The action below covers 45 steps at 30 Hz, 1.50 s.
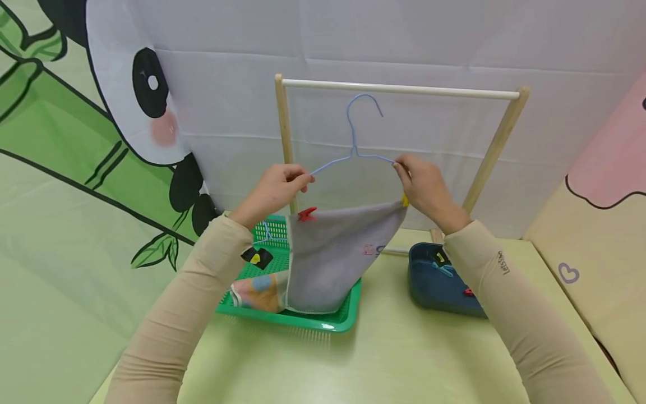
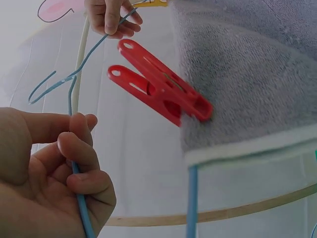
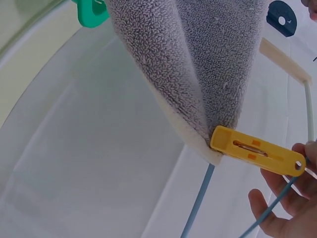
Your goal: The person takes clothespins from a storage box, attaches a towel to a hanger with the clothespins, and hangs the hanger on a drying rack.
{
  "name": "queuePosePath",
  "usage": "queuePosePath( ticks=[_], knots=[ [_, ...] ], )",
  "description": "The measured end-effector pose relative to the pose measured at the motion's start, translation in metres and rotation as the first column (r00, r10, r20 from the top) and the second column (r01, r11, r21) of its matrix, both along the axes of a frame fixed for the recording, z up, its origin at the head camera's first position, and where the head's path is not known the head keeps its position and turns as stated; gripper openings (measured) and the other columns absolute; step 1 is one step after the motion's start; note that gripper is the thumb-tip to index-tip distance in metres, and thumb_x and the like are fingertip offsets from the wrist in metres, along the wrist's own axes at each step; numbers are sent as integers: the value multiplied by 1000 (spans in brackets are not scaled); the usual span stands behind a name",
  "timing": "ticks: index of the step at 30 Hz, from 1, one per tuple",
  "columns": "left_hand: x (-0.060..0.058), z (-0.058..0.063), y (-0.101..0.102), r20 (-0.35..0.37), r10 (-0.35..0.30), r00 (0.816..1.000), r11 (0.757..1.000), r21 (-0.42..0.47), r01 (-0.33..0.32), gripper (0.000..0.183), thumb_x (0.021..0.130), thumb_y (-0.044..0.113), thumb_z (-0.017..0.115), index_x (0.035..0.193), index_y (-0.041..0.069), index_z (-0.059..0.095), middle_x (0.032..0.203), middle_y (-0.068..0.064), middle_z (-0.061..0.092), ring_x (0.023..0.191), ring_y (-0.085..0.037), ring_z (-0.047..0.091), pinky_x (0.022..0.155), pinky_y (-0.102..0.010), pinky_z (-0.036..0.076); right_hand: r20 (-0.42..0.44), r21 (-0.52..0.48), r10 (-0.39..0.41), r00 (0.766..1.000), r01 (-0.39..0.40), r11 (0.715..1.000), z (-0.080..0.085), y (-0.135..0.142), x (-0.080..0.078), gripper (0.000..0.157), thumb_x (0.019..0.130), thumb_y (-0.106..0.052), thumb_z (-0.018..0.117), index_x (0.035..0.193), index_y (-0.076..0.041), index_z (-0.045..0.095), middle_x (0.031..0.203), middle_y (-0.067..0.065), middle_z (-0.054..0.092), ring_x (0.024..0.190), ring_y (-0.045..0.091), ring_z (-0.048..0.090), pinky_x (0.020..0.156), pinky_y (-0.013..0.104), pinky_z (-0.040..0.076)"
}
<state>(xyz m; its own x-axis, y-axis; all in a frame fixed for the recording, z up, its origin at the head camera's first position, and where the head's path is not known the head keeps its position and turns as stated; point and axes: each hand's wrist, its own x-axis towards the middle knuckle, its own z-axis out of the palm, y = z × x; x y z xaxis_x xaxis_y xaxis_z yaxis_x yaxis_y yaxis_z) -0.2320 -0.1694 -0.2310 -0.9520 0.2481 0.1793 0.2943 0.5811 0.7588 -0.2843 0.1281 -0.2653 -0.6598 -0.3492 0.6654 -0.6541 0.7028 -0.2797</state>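
Both hands hold a blue wire clothes hanger (image 1: 330, 164), its hook upward, in front of the rack. My left hand (image 1: 275, 188) has its fingers curled round the hanger's left shoulder, as the left wrist view shows. On the right shoulder, my right hand (image 1: 426, 182) pinches the wire. A grey towel (image 1: 333, 252) hangs from the hanger's lower bar and sags over the basket. One corner is clipped by a red clothespin (image 2: 163, 84); at the opposite corner a yellow clothespin (image 3: 257, 151) grips the towel, close to my right fingers.
Behind stands a wooden rack with a white rod (image 1: 398, 88). A green basket (image 1: 350, 314) below the towel holds a patterned cloth (image 1: 262, 292) and another blue hanger (image 1: 270, 238). Right of it, a dark blue bin (image 1: 421, 297) contains several clothespins. Printed cloth walls surround the table (image 1: 383, 359).
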Motion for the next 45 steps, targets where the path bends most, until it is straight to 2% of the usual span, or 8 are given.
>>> queuePosePath(
  ticks=[3, 5, 10, 17, 23, 31, 39, 45],
  knots=[
    [1, 2, -1, -9, 6, 1000, 1000, -3, -6, 27, 100, 20, 47, 85, 5, 63, 107, -4, 64, 89, -21, 47, 73, -34, 35, -18, -3, -16, 1000, 16, 1000, 3, 5, -3, 22, 100, -12, 49, 102, 6, 62, 89, 19, 64, 72, 30, 58, 67, 42, 44],
    [0, 3, -2, -17, 9, 1000, 1000, -8, -9, 25, 99, 20, 48, 90, 5, 66, 100, -6, 64, 90, -23, 48, 73, -35, 35, -17, -3, -32, 999, 32, 999, 5, 9, -5, 23, 100, -13, 49, 103, 6, 62, 92, 20, 64, 79, 32, 60, 71, 43, 46],
    [-1, 3, -4, -25, 17, 1000, 1000, -20, -18, 24, 99, 21, 49, 101, 7, 69, 87, -8, 61, 84, -23, 46, 69, -34, 35, 20, -5, -77, 997, 77, 997, 9, 19, -10, 26, 101, -14, 47, 106, 7, 61, 98, 21, 63, 85, 34, 60, 75, 46, 46],
    [-2, 2, -6, -31, 15, 999, 1000, 0, -15, 24, 99, 21, 49, 97, 7, 69, 91, -7, 63, 78, -22, 43, 64, -33, 32, 17, -12, -131, 991, 132, 991, 15, 32, -14, 29, 102, -16, 45, 108, 8, 60, 97, 23, 63, 83, 35, 60, 74, 47, 46],
    [-2, -3, -3, -29, 1, 1000, 1000, 25, 0, 26, 100, 25, 48, 103, 9, 69, 82, -7, 55, 63, -21, 35, 59, -32, 31, 59, -13, -147, 987, 148, 989, 19, 41, -15, 31, 102, -17, 43, 110, 8, 60, 99, 24, 63, 84, 35, 60, 76, 47, 46],
    [-5, -10, 4, -46, -12, 999, 997, 79, 16, 26, 100, 25, 49, 103, 9, 68, 78, -6, 50, 70, -21, 40, 65, -33, 34, 95, 7, -177, 980, 177, 984, 25, 45, -14, 31, 102, -17, 42, 110, 8, 59, 102, 25, 62, 91, 37, 58, 79, 49, 44],
    [-8, -14, 18, -95, -12, 995, 996, 87, 20, 25, 100, 24, 49, 101, 7, 67, 73, -6, 46, 66, -22, 37, 65, -32, 33, 129, 33, -216, 968, 213, 976, 30, 50, -17, 33, 103, -16, 40, 111, 10, 58, 103, 26, 61, 93, 39, 57, 81, 51, 43],
    [-19, -26, 46, -105, 64, 992, 989, 138, -49, 24, 100, 23, 48, 99, 7, 66, 67, -4, 42, 53, -17, 31, 54, -29, 29, 168, 24, -208, 964, 207, 978, 20, 61, -41, 35, 103, -16, 36, 113, 11, 56, 101, 26, 59, 88, 38, 54, 79, 50, 42]
  ],
)
